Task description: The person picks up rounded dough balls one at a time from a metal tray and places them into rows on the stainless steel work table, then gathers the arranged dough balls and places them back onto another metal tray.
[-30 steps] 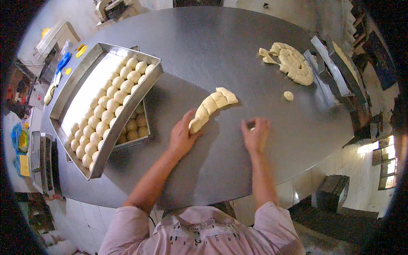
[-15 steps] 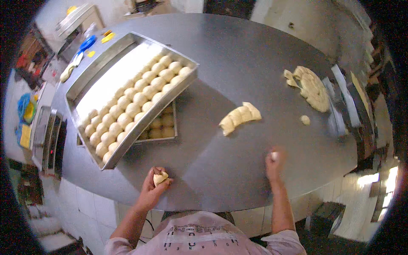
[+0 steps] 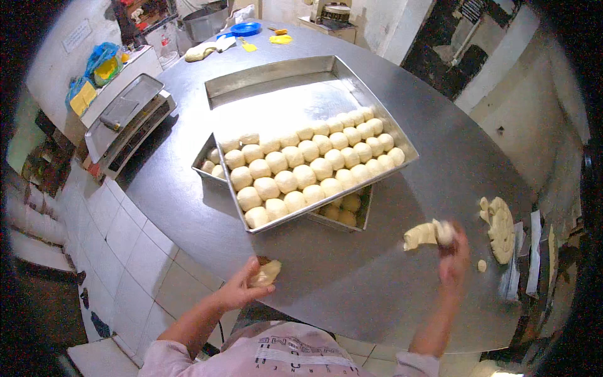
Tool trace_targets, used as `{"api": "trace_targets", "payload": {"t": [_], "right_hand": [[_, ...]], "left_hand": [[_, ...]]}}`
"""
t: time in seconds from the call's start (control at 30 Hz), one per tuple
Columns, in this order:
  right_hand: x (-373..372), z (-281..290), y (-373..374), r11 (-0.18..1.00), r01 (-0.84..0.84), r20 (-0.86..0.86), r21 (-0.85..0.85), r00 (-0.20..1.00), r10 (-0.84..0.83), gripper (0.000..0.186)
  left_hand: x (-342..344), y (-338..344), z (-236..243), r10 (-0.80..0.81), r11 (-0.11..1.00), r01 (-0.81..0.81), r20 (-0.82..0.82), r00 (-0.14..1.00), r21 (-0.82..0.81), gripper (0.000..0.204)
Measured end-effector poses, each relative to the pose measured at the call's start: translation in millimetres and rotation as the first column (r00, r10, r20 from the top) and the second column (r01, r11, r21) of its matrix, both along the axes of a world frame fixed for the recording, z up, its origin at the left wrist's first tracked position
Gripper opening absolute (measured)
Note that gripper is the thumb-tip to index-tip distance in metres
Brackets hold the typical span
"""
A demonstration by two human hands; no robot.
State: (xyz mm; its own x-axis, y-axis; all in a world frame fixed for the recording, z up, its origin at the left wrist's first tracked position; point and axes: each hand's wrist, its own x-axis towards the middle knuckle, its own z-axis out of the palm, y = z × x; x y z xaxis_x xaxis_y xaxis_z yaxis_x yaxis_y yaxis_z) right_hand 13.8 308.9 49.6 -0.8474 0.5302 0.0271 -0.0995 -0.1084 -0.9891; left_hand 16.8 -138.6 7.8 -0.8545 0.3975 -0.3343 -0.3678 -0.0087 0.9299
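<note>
My left hand (image 3: 244, 288) is closed on a flattened piece of dough (image 3: 267, 273) near the table's front edge, thumb and fingers around it. My right hand (image 3: 453, 264), smeared by motion, is at the right end of a curved strip of dough (image 3: 419, 238) on the table. A pale dough ball (image 3: 446, 233) shows at its fingers, overlapping the strip's end. Rows of round dough balls (image 3: 304, 174) fill the near part of a deep metal tray (image 3: 394, 133). This tray sits askew on another tray (image 3: 362, 221), which also holds dough balls.
To the right lie a large flat slab of dough (image 3: 501, 229), a small dough lump (image 3: 482, 266) and metal strips (image 3: 534, 254). A scale (image 3: 129, 119) stands at the left. A blue plate (image 3: 245, 29) and yellow scrapers (image 3: 281, 39) lie at the far end of the grey table (image 3: 433, 100).
The view has turned left, so the trays appear more central. My right hand has gone from bare table to the dough strip. My left hand still holds its dough piece, fingers looser.
</note>
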Motion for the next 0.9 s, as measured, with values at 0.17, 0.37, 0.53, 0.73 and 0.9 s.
{"api": "trace_targets", "payload": {"t": [0.17, 0.37, 0.53, 0.73, 0.9], "right_hand": [[-194.8, 72.3, -183.9, 0.933, -0.356, -0.419, -0.052, 0.856, 0.303, 0.036], [-286.3, 13.3, -287.4, 0.166, -0.588, 0.425, 0.792, 0.726, 0.541, 0.031], [-181.3, 53.6, -255.4, 0.744, -0.326, -0.119, 0.582, 0.872, 0.475, 0.025], [29.7, -14.2, -162.9, 0.565, -0.617, 0.269, 0.548, 0.769, 0.579, 0.033], [169.2, -75.7, -40.2, 0.162, -0.389, 0.419, 0.907, 0.79, -0.447, 0.034]], "left_hand": [[0.7, -11.9, -8.7, 0.035, 0.994, -0.05, -0.151, 0.988, -0.102, 0.028], [-9.1, -1.2, 22.9, 0.005, 0.937, -0.017, -0.035, 0.999, -0.35, 0.028], [-2.7, -2.3, -20.2, 0.115, 0.982, -0.132, 0.13, 0.985, 0.136, 0.026], [-17.5, 95.2, 13.4, -0.523, 0.821, 0.465, 0.111, 0.845, 0.332, 0.042], [-50.4, 178.2, -0.6, -0.661, 0.741, 0.59, -0.189, 0.726, -0.321, 0.039]]}}
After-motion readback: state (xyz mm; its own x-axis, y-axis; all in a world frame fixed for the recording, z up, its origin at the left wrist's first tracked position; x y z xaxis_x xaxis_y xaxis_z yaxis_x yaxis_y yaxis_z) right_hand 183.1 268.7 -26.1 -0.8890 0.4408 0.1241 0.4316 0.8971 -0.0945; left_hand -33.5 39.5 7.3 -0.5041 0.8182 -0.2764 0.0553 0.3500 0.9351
